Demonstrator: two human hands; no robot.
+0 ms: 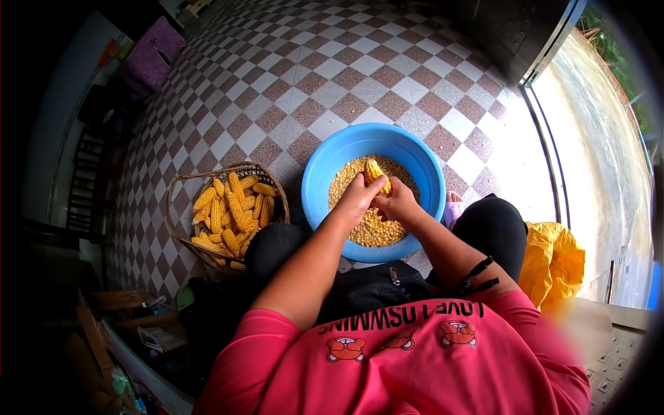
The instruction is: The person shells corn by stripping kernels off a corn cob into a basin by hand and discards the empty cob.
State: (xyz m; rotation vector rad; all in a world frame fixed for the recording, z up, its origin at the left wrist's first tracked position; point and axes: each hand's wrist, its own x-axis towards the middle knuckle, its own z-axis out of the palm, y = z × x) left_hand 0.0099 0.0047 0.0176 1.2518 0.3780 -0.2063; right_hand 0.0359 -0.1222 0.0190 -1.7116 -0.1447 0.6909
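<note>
Both my hands meet over a blue basin (321,149) that stands on the floor between my knees. Between them is a yellow corn cob (374,170), tilted with its tip away from me. My left hand (360,198) grips it from the left, thumb lying along the cob. My right hand (399,200) closes round its lower right side. Loose corn kernels (377,235) cover the bottom of the basin beneath my hands. How much of the cob is stripped is hidden by my fingers.
A woven basket (181,232) heaped with corn cobs (232,207) stands left of the basin. At my right lies a yellow sack (551,263). Boxes and clutter (138,325) are at lower left. A doorway edge (546,145) runs along the right of the checkered floor (325,76).
</note>
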